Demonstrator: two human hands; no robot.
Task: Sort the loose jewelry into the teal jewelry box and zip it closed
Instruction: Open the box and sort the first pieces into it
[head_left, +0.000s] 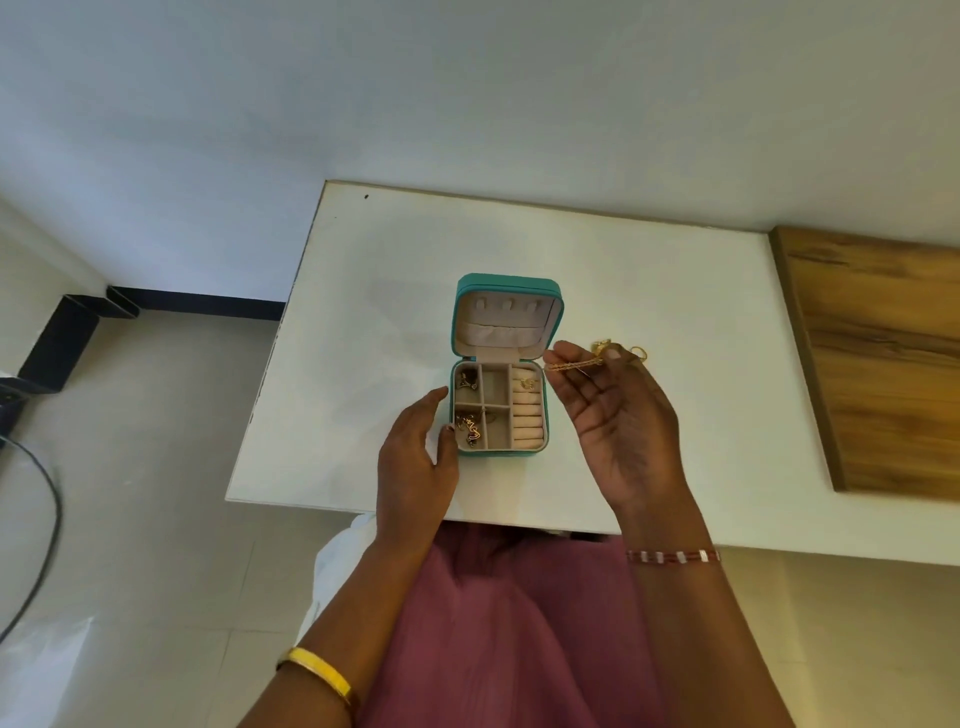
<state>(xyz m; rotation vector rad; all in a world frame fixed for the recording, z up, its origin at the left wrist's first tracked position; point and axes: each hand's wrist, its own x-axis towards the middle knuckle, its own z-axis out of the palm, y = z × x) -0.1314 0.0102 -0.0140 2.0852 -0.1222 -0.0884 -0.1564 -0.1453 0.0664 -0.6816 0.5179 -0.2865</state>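
On desk: box (497, 410) lay open, some trays filled.
Hands: left hand (415, 457) relaxed against box; right hand (618, 415) pinched chain (574, 365).
Risk: chain could snag or tangle; loose gold pieces (638, 352) behind could scatter.

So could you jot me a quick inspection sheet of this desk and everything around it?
Surface: white table, bare patches visible.
Job's things: teal jewelry box open, lid upright; gold pieces in its two left compartments, one on the ring rolls; gold chain held above the table.
Clutter: gold pieces behind the right hand.
Hands: left hand rests against the box; right hand pinches the chain.
Cables: black cable on the floor.
Surroundings: wooden panel, tiled floor.
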